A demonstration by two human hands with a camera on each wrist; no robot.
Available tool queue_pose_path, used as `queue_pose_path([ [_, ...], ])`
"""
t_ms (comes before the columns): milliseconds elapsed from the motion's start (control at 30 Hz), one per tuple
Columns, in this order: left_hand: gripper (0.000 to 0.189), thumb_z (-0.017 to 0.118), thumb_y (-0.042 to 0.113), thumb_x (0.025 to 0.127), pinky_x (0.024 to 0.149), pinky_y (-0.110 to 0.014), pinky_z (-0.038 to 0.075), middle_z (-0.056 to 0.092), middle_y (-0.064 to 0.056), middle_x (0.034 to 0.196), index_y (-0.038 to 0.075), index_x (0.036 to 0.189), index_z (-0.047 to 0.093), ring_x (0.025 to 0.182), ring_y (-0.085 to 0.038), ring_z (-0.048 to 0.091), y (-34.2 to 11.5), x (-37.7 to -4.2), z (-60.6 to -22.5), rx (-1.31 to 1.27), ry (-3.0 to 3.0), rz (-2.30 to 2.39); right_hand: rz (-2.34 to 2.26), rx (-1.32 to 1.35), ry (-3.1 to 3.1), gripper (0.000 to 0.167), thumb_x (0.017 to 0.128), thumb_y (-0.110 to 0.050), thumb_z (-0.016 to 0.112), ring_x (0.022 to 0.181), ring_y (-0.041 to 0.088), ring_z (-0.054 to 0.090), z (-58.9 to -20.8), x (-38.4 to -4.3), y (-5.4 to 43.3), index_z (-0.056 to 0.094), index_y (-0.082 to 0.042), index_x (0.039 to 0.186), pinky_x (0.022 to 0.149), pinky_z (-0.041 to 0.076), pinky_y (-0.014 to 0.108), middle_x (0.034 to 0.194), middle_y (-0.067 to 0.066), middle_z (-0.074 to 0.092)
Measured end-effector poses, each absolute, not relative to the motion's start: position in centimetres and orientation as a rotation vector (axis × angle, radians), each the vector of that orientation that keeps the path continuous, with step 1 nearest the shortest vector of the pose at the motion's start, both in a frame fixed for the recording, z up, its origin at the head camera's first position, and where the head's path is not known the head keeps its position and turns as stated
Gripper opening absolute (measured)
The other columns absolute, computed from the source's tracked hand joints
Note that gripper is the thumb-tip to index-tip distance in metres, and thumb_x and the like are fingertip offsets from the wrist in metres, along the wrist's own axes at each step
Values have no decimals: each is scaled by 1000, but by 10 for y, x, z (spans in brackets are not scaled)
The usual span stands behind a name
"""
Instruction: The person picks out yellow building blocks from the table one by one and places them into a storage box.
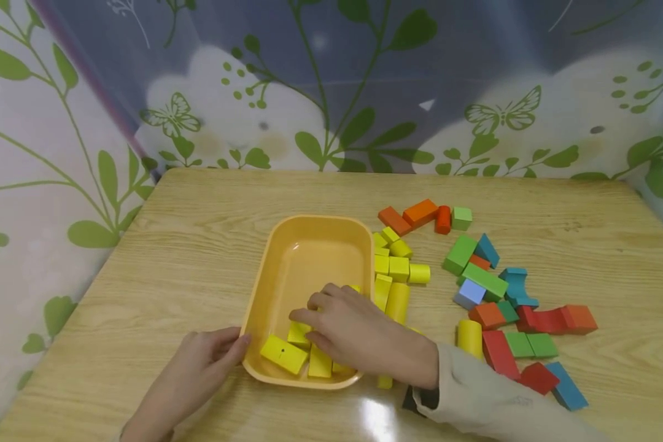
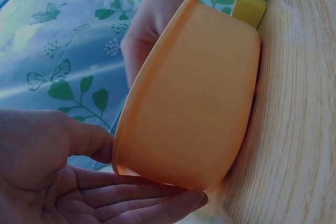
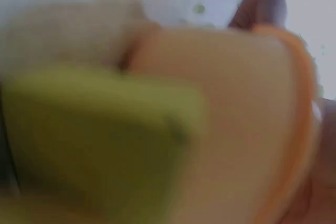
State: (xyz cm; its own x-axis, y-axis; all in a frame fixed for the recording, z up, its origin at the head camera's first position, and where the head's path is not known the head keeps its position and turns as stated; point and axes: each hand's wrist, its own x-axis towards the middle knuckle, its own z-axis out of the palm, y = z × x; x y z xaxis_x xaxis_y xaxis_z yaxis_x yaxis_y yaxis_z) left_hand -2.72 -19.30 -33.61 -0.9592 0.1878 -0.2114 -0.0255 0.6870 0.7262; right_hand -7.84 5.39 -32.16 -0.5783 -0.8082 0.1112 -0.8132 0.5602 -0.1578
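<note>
A yellow-orange plastic tray (image 1: pixel 298 242) stands on the wooden table, with several yellow toy blocks (image 1: pixel 284 355) at its near end. My left hand (image 1: pixel 196 368) holds its near left side. In the left wrist view, the thumb is at the rim and the fingers (image 2: pixel 131 195) lie against the outer wall of the tray (image 2: pixel 189 98). Reaching over the right wall, my right hand (image 1: pixel 359 331) has its thumb and index finger around a yellow block (image 1: pixel 298 335) inside the tray. The palm hides other blocks. A blurred yellow block (image 3: pixel 100 140) fills the front of the right wrist view.
Several yellow blocks (image 1: pixel 399 269) lie along the tray's right side. Farther right are scattered green (image 1: pixel 461 253), red (image 1: pixel 500 354), orange (image 1: pixel 421 213) and blue blocks (image 1: pixel 568 387), with a yellow cylinder (image 1: pixel 469 339) near the right sleeve. A patterned wall covering (image 1: pixel 320 92) borders the table.
</note>
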Motion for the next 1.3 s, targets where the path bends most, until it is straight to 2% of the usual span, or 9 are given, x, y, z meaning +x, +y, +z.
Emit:
queue_pose_path([
  [233,31,55,22,100,83,-37,56,71,-8,109,0,116,67,104,-18,65,-194,-27,-337,166,2625,1151,530,1141,-2718,28,84,-2,73,94,23,64,-307,-100,106,69,-8,110,80,55,36,105,7,69],
  [500,30,55,22,100,84,-37,55,71,-8,107,0,115,68,102,-17,65,-194,-27,-337,178,2641,1132,385,762,-3138,38,83,-4,75,104,34,60,-314,-117,165,62,-1,119,83,54,46,117,17,63],
  [667,29,55,22,100,83,-36,55,71,-7,108,1,116,68,101,-15,64,-193,-27,-336,163,2648,1130,326,728,-3224,43,84,-4,74,104,34,60,-318,-118,173,60,-1,124,82,54,46,120,18,62],
  [767,30,55,21,100,84,-37,55,71,-8,109,0,116,68,104,-17,64,-193,-27,-336,159,2646,1137,316,743,-3242,39,84,-5,74,96,29,62,-321,-118,172,61,-1,121,78,56,43,115,16,64],
  [900,28,55,23,100,74,-28,55,72,-3,100,3,113,69,87,-10,62,-193,-28,-336,189,2650,1123,261,760,-3252,35,84,-4,73,83,23,61,-327,-119,169,60,0,117,72,56,39,105,14,65],
  [1000,27,54,23,100,68,-25,51,72,0,96,4,112,70,78,-7,57,-194,-29,-335,196,2649,1112,229,756,-3245,34,84,-3,72,80,23,60,-329,-119,168,60,0,116,72,56,40,103,14,65],
  [1133,29,54,23,100,80,-33,56,72,-4,105,3,114,69,94,-11,64,-194,-28,-334,189,2641,1125,234,756,-3238,35,84,-2,72,80,23,60,-329,-120,167,60,1,116,73,56,40,103,15,65],
  [1233,29,54,23,100,81,-34,56,72,-3,104,3,113,69,95,-11,64,-194,-28,-334,194,2642,1128,262,757,-3239,37,83,-1,73,83,23,60,-328,-120,167,60,2,118,74,56,41,104,16,65],
  [1300,28,54,23,100,76,-30,55,72,-2,101,4,113,70,88,-9,62,-194,-28,-333,186,2639,1120,295,735,-3236,39,84,-1,72,87,25,61,-325,-120,168,60,3,120,76,56,41,106,17,64],
])
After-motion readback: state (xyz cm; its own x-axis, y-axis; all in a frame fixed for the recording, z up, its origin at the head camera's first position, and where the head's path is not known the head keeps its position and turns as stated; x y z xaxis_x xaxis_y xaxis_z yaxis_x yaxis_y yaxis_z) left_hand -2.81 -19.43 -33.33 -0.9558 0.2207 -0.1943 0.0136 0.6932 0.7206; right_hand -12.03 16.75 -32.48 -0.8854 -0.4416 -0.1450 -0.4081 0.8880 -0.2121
